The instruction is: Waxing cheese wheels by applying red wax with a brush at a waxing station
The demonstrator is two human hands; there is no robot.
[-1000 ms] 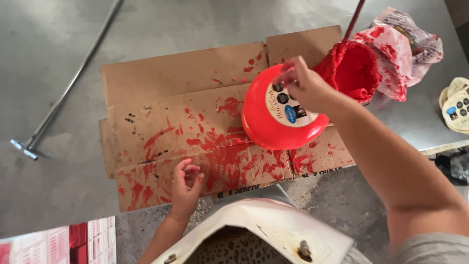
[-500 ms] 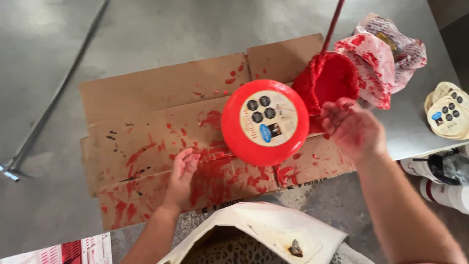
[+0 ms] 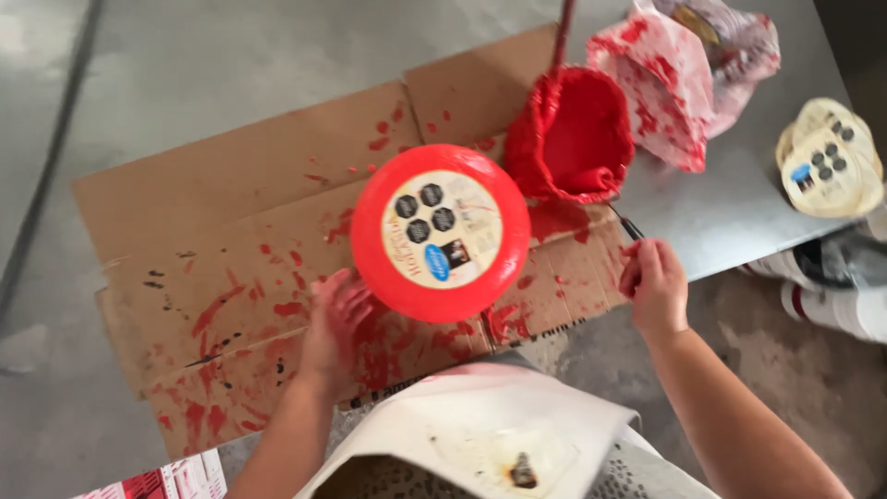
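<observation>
A round red wheel [image 3: 441, 233] with a cream label in its middle lies flat on a paint-splashed sheet of cardboard [image 3: 231, 194]. My left hand [image 3: 333, 316], smeared red, rests with spread fingers on the cardboard and touches the wheel's lower left edge. My right hand [image 3: 654, 286] is at the cardboard's right edge, its fingers curled around the end of a thin dark handle [image 3: 628, 226]. That handle points up toward a red-coated bucket [image 3: 573, 129], which has a stick [image 3: 562, 28] standing in it.
A red-stained plastic bag [image 3: 688, 88] lies right of the bucket on the grey metal table [image 3: 730, 222]. A stack of round cream labels [image 3: 827, 162] sits at the far right. A white apron [image 3: 480, 434] is below me. White rolls [image 3: 832, 300] lie on the floor.
The wheel now lies flat with no hand on top of it. My right hand dropped from it to the table edge and closed on the thin handle. My left hand moved up against the wheel.
</observation>
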